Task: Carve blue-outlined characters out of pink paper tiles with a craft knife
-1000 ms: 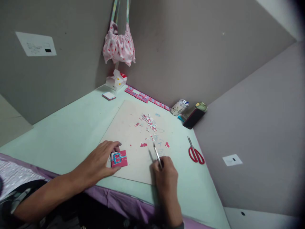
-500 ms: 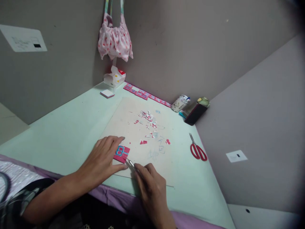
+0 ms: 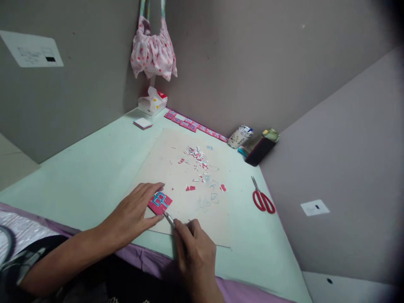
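A pink-red square piece [image 3: 165, 201] with a blue and white character lies flat on the beige board [image 3: 195, 223]. My left hand [image 3: 135, 210] grips it, fingers along the far left edge and thumb near the front corner. A slim silver craft knife [image 3: 169, 219] is pinched in my right hand [image 3: 197, 248]. Its tip meets the front corner of the piece, close to my left thumb. Beyond the hands, a heap of red and white paper scraps [image 3: 198, 155] and loose red scraps [image 3: 190, 188] lie on the board.
Red-handled scissors [image 3: 263, 200] rest at the right. A white tin [image 3: 240, 137] and a dark box [image 3: 260, 151] stand near the back right wall. Pink squares [image 3: 189, 125] line the back edge. A pad [image 3: 143, 123] and a torn carton [image 3: 152, 102] sit at the back left.
The knife tip has shifted slightly left and down along the piece, and my right hand has moved with it. The piece has turned a little under my left hand.
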`<state>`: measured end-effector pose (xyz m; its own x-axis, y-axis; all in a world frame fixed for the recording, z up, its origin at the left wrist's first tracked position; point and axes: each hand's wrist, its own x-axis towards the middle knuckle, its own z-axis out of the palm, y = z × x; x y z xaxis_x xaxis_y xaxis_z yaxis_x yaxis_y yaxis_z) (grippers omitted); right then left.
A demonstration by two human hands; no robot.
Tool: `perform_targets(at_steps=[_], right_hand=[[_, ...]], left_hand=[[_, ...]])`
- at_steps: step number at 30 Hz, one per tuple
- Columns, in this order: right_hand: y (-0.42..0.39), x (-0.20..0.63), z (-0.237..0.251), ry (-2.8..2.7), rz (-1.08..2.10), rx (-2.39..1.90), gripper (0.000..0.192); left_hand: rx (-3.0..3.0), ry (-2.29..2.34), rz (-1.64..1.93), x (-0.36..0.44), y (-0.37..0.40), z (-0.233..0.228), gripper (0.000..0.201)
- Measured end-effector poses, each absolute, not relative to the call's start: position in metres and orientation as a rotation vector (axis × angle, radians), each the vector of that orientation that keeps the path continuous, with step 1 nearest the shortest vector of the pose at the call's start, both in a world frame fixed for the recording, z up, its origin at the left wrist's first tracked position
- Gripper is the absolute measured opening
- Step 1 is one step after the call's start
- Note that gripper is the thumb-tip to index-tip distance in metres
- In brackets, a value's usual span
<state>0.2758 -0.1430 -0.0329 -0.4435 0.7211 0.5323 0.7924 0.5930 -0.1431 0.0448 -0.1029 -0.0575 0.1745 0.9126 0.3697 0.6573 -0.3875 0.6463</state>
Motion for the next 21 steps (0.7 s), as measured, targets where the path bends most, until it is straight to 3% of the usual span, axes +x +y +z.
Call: perform_targets(at_steps=[14, 21], right_hand=[[-0.1496, 0.2756, -0.0371, -2.167, -0.023, -1.213, 0.031], [-0.1477, 0.2676, -0.0317, -2.159, -0.104, -1.234, 0.031]], left_hand=[[2.100, 1.453, 1.013, 0.0399, -0.1028, -0.0592, 0.054], [2.208, 1.459, 1.004, 0.0399, -0.1041, -0.0597, 0.053]])
